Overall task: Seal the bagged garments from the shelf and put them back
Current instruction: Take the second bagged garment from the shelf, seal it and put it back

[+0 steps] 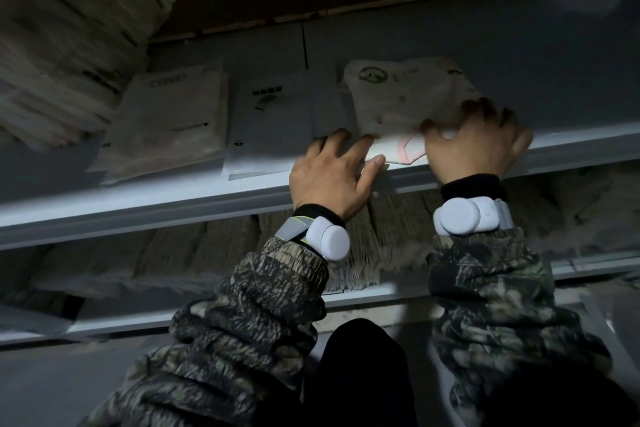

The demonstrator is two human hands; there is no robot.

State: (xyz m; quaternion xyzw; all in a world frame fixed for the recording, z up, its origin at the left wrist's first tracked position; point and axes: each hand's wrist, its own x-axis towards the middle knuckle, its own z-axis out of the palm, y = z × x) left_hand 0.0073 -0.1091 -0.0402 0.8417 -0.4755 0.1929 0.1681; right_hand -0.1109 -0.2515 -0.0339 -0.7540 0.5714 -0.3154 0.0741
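Both arms raised — left hand flat, fingers spread; right hand curled, palm down.

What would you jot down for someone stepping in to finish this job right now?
Left hand: flat on the shelf edge, fingers touching the bagged garment.
Right hand: pressing on that bag's near end; grip unclear.
Two other bags lie flat to the left on the same shelf.
Whether any are sealed cannot be told. Left: seal this one and check the rest.

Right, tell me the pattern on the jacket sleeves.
The jacket sleeves carry a dark green-and-brown camouflage pattern with pale streaks, seen in the head view.
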